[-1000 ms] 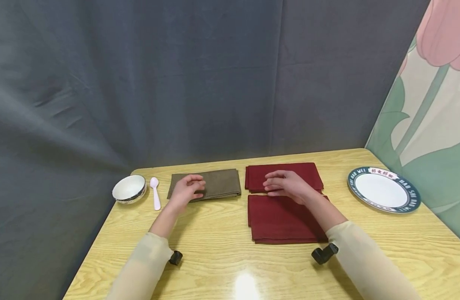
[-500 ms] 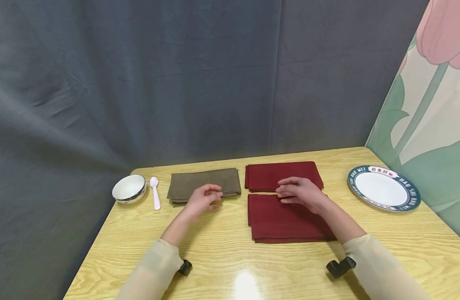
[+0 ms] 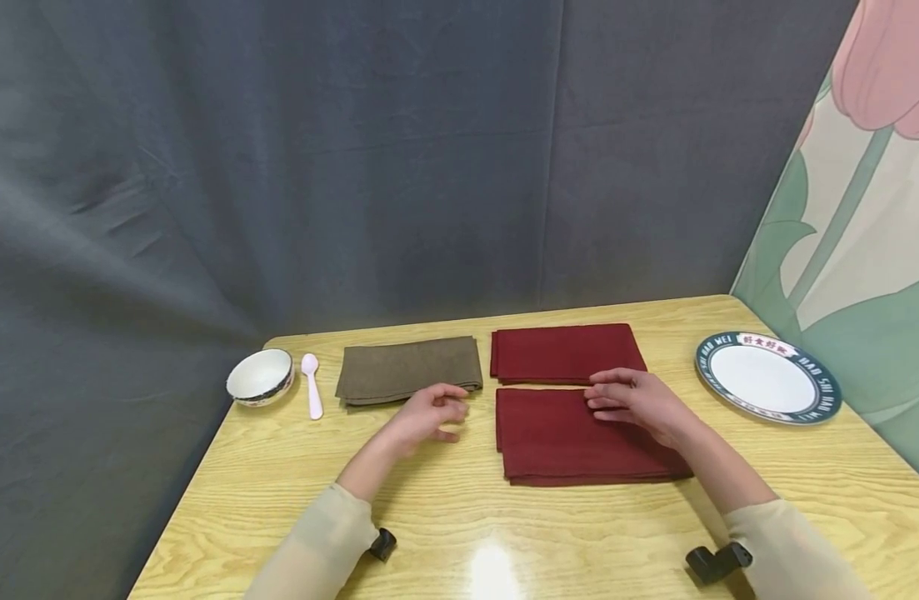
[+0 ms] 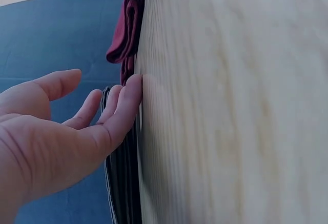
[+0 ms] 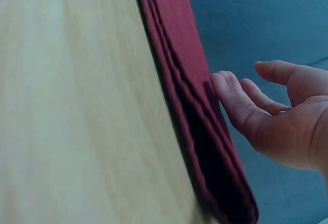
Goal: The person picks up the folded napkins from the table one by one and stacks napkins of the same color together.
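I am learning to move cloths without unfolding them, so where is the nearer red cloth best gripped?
Probably the left end of the nearer red cloth, pinching all layers together from the left: it lies flat, folded in stacked layers, and that end is uncovered.

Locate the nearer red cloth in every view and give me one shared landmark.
Head: nearer red cloth, right of centre, lower half.
Left wrist: nearer red cloth, upper left, running off the top edge.
Right wrist: nearer red cloth, slanting from top edge toward lower right.
Shared landmark: wooden table, in all three views.
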The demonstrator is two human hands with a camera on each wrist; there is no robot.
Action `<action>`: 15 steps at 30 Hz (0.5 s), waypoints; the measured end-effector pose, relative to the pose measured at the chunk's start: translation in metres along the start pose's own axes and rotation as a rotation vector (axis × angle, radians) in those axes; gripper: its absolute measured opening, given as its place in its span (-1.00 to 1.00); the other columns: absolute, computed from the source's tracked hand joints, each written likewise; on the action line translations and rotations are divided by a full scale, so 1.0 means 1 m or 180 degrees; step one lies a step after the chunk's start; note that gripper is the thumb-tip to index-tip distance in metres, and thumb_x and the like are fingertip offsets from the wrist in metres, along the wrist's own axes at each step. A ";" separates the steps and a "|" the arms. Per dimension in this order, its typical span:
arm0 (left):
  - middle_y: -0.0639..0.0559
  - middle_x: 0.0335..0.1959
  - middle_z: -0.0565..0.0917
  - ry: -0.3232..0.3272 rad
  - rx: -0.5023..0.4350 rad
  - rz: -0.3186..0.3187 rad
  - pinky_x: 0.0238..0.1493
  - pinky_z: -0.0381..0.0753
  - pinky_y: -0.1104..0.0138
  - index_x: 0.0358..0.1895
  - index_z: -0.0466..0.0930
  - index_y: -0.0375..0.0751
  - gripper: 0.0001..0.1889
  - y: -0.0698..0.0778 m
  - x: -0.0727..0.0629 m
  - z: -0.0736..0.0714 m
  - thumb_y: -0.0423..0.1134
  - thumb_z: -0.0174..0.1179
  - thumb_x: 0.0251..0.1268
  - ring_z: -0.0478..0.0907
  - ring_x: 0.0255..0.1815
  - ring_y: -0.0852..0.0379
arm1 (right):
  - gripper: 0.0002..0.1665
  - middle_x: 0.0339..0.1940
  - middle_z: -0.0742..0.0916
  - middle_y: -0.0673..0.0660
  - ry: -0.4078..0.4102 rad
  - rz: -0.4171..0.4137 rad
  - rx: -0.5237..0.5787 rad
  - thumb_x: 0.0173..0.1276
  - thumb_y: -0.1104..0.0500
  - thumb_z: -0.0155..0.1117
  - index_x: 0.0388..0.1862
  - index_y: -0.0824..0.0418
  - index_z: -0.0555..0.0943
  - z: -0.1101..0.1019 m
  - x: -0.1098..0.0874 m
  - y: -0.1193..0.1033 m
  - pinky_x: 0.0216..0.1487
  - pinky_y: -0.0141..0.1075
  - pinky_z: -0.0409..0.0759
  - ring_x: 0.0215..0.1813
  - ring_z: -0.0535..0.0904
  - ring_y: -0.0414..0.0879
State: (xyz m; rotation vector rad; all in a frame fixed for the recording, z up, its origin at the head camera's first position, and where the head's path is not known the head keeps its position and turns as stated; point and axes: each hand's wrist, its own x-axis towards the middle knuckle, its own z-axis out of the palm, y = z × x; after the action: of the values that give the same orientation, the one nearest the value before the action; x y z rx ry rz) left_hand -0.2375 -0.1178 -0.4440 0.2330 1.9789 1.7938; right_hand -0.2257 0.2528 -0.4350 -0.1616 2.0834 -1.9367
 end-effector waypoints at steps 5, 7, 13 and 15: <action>-0.39 0.25 0.45 -0.0091 0.0009 -0.0034 -0.02 0.70 0.06 0.39 0.34 -0.43 -0.56 -0.001 0.000 0.006 -0.36 0.07 0.55 0.47 0.22 -0.25 | -0.41 0.04 0.72 0.30 0.0008 0.0032 0.0068 0.62 0.22 0.07 0.40 0.63 0.23 -0.010 -0.012 0.006 0.05 -0.15 0.68 0.00 0.71 -0.05; -0.40 0.25 0.44 -0.0122 -0.0009 -0.0043 -0.03 0.70 0.06 0.40 0.32 -0.45 -0.54 -0.002 0.001 0.008 -0.36 0.07 0.55 0.46 0.24 -0.27 | -0.40 0.03 0.73 0.27 0.0006 0.0035 0.0097 0.62 0.22 0.06 0.40 0.63 0.22 -0.013 -0.016 0.008 0.06 -0.15 0.68 0.00 0.71 -0.06; -0.42 0.25 0.43 -0.0170 -0.0039 0.0004 -0.03 0.71 0.08 0.43 0.27 -0.46 -0.51 -0.001 0.005 0.016 -0.37 0.08 0.54 0.46 0.24 -0.27 | -0.37 -0.02 0.75 0.18 0.0056 0.0013 0.0228 0.62 0.21 0.09 0.40 0.65 0.20 -0.025 -0.024 0.011 0.05 -0.17 0.68 -0.02 0.72 -0.09; -0.41 0.23 0.43 -0.0172 -0.0049 0.0016 -0.04 0.71 0.08 0.44 0.26 -0.46 -0.50 -0.001 0.006 0.018 -0.37 0.09 0.54 0.47 0.22 -0.25 | -0.37 -0.02 0.75 0.17 0.0100 0.0002 0.0220 0.62 0.21 0.08 0.40 0.65 0.20 -0.030 -0.026 0.012 0.05 -0.17 0.68 -0.03 0.73 -0.09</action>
State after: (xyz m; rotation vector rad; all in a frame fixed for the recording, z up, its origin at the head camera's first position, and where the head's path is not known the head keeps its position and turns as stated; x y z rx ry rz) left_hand -0.2350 -0.0989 -0.4469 0.2788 1.9281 1.7864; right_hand -0.2079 0.2897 -0.4416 -0.1166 2.0322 -2.0203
